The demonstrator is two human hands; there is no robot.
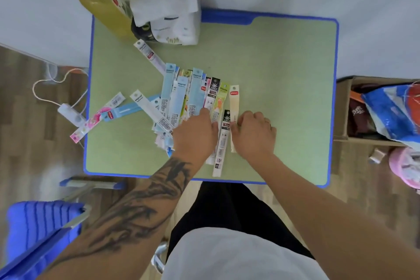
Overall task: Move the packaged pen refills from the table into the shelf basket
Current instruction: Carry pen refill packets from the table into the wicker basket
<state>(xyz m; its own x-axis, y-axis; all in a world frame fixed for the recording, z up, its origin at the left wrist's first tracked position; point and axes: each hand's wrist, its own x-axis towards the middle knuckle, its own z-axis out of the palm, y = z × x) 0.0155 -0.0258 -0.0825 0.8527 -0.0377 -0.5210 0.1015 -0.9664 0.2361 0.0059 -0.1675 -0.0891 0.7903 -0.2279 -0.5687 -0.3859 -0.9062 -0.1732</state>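
The person's two bare arms reach down from the bottom of the view to the green tabletop point(284, 57) with its blue rim. The left hand point(195, 130) lies flat on the near end of the big pile of packaged pen refills point(193, 95), fingers fairly straight, pressing rather than holding. The right hand point(255, 133) is just beside it, with its fingers curled. Its thumb and fingertips look to pinch the edge of a cream refill pack point(234, 107), though the grip is partly hidden. Between the two hands lies a black-topped refill pack point(223, 143), pointing toward the person.

The job looks hardly begun. Every pack in view is on the tabletop. Most sit fanned out under and just past the left hand. A few lie well off to that hand's left: a pink flowered pack point(91, 121) hanging over the rim, a blue one point(127, 109), and a white one point(148, 57) farther away. No shelf basket shows, so none can be counted as put away. It seems the hands are gathering the packs into one bundle first. All of them are left to carry over.
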